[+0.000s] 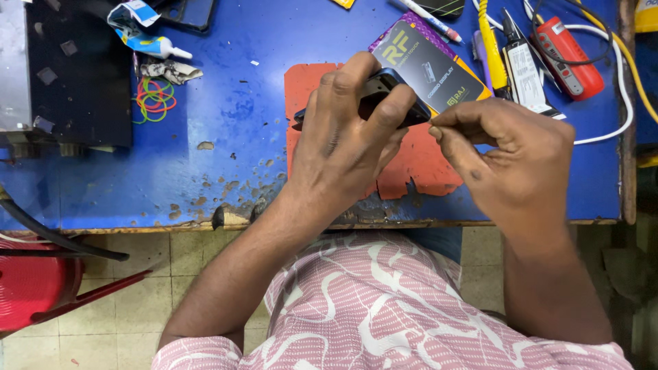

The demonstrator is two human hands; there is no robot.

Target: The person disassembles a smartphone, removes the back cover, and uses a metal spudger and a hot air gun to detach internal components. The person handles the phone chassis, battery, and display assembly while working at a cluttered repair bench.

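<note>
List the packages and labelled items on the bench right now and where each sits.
Flat dark card package: behind the hands, purple-orange edges, yellow print.
Glue tube: far left, white-blue, crumpled.
White labelled packet: far right, narrow, beside red tool.

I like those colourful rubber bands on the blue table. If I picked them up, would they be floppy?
Probably floppy: the rubber bands are thin loops lying in a loose tangle. Likely very light. Lying flat, they shouldn't roll, but might come up together.
</note>
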